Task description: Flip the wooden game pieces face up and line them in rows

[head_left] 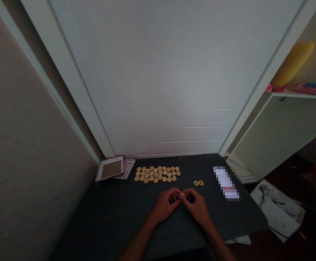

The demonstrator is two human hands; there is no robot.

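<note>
My left hand (167,204) and my right hand (195,206) meet over the dark table. Their fingertips pinch a small pale wooden disc (182,195) between them, mostly hidden by the fingers. Just beyond my right hand lie two wooden discs (198,183) side by side, each with a dark mark on its face. Farther off to the left, many plain-faced wooden discs (156,174) lie flat in several close rows.
Two overlapping framed items (110,169) rest at the table's back left corner. A blurred bright phone-like object (226,183) lies at the right. A white panel (158,83) rises behind the table (114,217). A white box (278,210) sits lower, beyond the right edge.
</note>
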